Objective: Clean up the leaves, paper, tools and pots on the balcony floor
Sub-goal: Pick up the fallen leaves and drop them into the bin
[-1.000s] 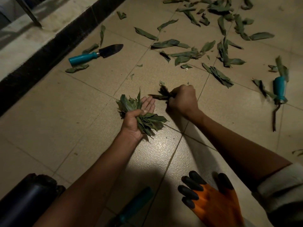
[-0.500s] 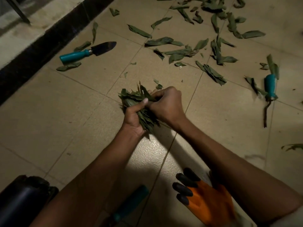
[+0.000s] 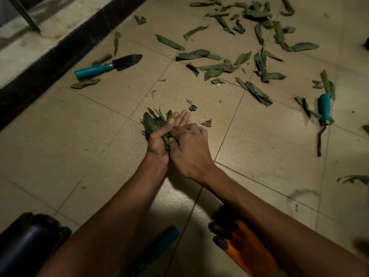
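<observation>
Setting: home balcony or patio floor, used for potting and gardening. Lighting dim, one bright patch low on the floor.

Evidence:
- Floor point(image 3: 83, 136) of large beige glazed tiles with grout lines, bordered at upper left by a black tiled strip point(image 3: 65, 56) and a pale raised ledge point(image 3: 40, 35) beyond it.
- Dry green leaves point(image 3: 219, 66) scattered across the tiles.
- Hand trowel point(image 3: 108, 65) with teal handle lying near the black strip.
- Second teal-handled tool point(image 3: 325, 114) with a thin bent metal shaft at right.
- Orange work glove point(image 3: 239, 246) with black fingertips at the bottom edge.
- Dark round pot point(image 3: 24, 242) at lower left.
</observation>
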